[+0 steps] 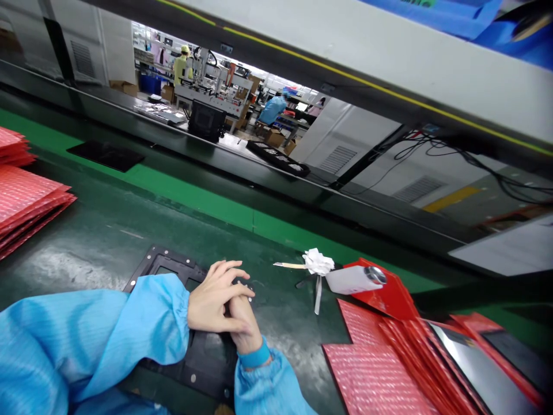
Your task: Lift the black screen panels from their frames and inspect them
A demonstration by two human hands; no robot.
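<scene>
My left hand point(216, 300) lies across the back of my right hand point(242, 314), its fingers spread and a little bent, touching the right hand and wrist. Nothing shows in the left hand. The fingers of my right hand are mostly hidden behind the left, so what they do cannot be seen. Beneath both hands lies a flat black frame-like plate point(190, 369) with cut-out openings and small round silver spots along its edges. Both forearms wear blue sleeves and cover part of the plate.
Red bubble-wrap pouches point(363, 374) lie at right, others point(30, 196) at left. Near the right stack are a white bottle point(352, 280), crumpled white tissue point(318, 262) and a pale-handled blade point(290, 265). A black sheet point(106, 155) lies farther back. A shelf point(389, 69) overhangs; people work beyond.
</scene>
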